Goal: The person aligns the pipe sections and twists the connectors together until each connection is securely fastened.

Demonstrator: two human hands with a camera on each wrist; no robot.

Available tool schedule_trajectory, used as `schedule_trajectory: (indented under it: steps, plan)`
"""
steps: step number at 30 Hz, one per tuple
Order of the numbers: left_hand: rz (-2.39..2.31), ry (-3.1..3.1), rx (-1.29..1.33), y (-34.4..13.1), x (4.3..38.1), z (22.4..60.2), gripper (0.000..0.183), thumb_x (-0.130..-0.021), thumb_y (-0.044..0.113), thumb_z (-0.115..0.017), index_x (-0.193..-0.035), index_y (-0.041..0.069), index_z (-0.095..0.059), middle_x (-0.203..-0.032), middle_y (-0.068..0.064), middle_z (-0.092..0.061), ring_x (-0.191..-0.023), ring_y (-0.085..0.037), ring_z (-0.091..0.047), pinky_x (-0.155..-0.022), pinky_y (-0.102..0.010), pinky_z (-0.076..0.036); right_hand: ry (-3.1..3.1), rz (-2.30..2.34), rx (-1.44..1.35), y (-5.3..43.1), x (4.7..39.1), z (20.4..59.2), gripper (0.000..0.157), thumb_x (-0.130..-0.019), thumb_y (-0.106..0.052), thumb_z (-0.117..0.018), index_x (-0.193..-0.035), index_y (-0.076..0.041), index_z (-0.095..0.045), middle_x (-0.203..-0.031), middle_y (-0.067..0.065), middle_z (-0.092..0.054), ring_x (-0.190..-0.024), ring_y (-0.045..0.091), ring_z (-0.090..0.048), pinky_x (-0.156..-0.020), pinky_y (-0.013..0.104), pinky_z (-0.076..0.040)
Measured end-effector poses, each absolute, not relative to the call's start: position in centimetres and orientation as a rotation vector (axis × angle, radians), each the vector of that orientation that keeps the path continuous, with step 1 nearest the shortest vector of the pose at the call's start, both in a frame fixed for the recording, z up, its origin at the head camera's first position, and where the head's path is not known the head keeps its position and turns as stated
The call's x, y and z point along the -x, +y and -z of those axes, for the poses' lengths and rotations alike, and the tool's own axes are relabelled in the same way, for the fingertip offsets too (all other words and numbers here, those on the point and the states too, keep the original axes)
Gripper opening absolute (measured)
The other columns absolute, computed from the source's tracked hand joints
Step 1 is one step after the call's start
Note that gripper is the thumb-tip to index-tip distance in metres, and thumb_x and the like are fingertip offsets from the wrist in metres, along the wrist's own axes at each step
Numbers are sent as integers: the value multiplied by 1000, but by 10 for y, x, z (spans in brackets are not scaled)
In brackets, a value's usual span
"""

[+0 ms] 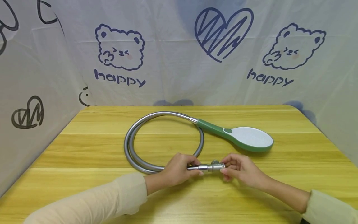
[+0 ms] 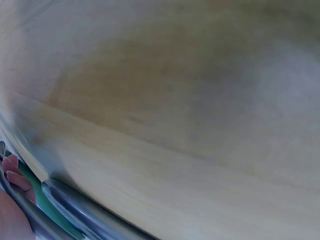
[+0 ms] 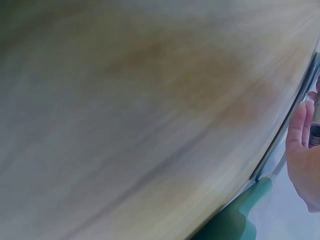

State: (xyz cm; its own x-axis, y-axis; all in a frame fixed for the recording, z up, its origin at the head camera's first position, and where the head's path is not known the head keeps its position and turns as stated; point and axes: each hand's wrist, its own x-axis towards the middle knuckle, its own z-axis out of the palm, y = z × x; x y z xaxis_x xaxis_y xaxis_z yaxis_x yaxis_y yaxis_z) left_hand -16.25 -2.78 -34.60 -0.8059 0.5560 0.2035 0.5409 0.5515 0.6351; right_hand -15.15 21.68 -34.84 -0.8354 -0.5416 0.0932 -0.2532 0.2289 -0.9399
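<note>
A shower hose point(image 1: 126, 146) lies coiled on the table, joined at its upper end to a green hand shower point(image 1: 213, 128) with a white face. My left hand point(image 1: 176, 171) grips the hose's lower end just behind its shiny metal nut point(image 1: 203, 167). Against that nut sits a small silver valve point(image 1: 217, 167) with a round knob on top. The thumb and fingers of my right hand point(image 1: 244, 170) pinch the valve's far end. In the right wrist view, the fitting's dark threaded opening point(image 3: 315, 131) shows beside my fingers. Whether the threads are engaged is hidden.
The wood-grain table point(image 1: 84, 140) carries the hose and shower. White cloth point(image 1: 167, 62) with bear and heart drawings hangs behind and at both sides. The shower's head lies just beyond my right hand.
</note>
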Motion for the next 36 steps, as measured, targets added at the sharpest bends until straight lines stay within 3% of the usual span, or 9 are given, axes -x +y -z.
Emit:
schedule_trajectory:
  steps: [11, 18, 21, 36]
  plan:
    - [-1110, 2754, -1003, -28, 163, 347, 16, -77, 20, -75, -86, 7, -70, -75, -1, -69, -51, 2, -39, -45, -16, -32, 2258, 1614, 683, 216, 151, 348, 28, -92, -5, -54, -106, 19, -49, -84, 25, -61, -61, 10, -63, -58, 30, -55]
    - [-1137, 2734, -1015, -28, 163, 347, 17, -77, 19, -75, -86, 6, -70, -75, -2, -70, -51, 2, -39, -45, -15, -33, 2216, 1625, 715, 216, 151, 348, 42, -84, -3, -65, -111, 18, -41, -83, 20, -61, -61, 9, -61, -57, 29, -54]
    - [-1142, 2724, -1021, -29, 163, 347, 16, -77, 19, -75, -87, 6, -70, -76, -3, -70, -52, 2, -40, -46, -15, -34, 2204, 1630, 752, 216, 151, 349, 39, -83, -1, -65, -108, 17, -41, -82, 19, -60, -62, 8, -61, -56, 29, -54]
    - [-1140, 2705, -1028, -30, 164, 348, 17, -78, 20, -74, -87, 5, -70, -77, -4, -70, -52, 2, -40, -46, -15, -34, 2461, 1494, 717, 216, 150, 346, 31, -79, -9, -72, -100, 8, -58, -87, 17, -62, -73, 3, -58, -62, 22, -51]
